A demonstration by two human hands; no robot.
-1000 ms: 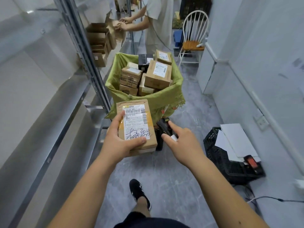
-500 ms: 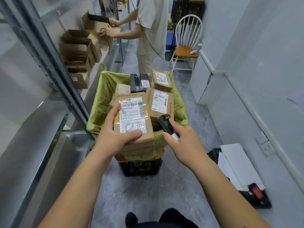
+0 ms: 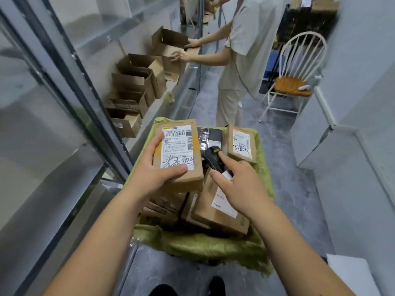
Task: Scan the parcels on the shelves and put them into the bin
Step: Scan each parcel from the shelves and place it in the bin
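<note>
My left hand (image 3: 155,167) grips a brown cardboard parcel (image 3: 183,133) with a white shipping label and black handwriting, held just above the bin. My right hand (image 3: 239,184) holds a black handheld scanner (image 3: 211,160), which points toward the parcel's right side. Directly below both hands stands the bin (image 3: 213,245), lined with a green bag and filled with several cardboard parcels and one black one. The bin's own walls are hidden by the bag.
Metal shelving (image 3: 70,99) runs along the left with several open, empty-looking cardboard boxes (image 3: 132,90). Another person (image 3: 241,52) stands beyond the bin handling a box on the shelf. A white chair (image 3: 292,82) with an orange seat stands at the back right. White sheets (image 3: 350,274) lie low right.
I have walked up to the bin, which now lies right under my hands. Both hands still hold the parcel and the scanner, now over the bin's contents.
</note>
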